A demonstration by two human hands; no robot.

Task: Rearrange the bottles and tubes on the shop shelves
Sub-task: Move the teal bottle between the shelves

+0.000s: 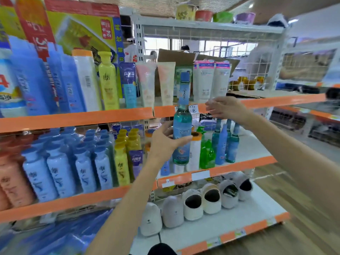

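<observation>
The tall blue-green bottle [182, 126], gripped round its lower body by the left hand [163, 142] and held upright in front of the orange shelf edge [77, 118], is probably best steadied at its neck by the empty, loosely spread right hand [224, 109] just beside that edge before being stood down.

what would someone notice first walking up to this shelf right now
First, the tall blue-green bottle held upright in mid-air before the shelves, gripped low by the left hand, while the right hand reaches open toward the orange shelf edge beside it. Next, the rows of pale blue shampoo bottles filling the middle shelf at left, and the white bear-faced holders lined along the bottom shelf.
</observation>
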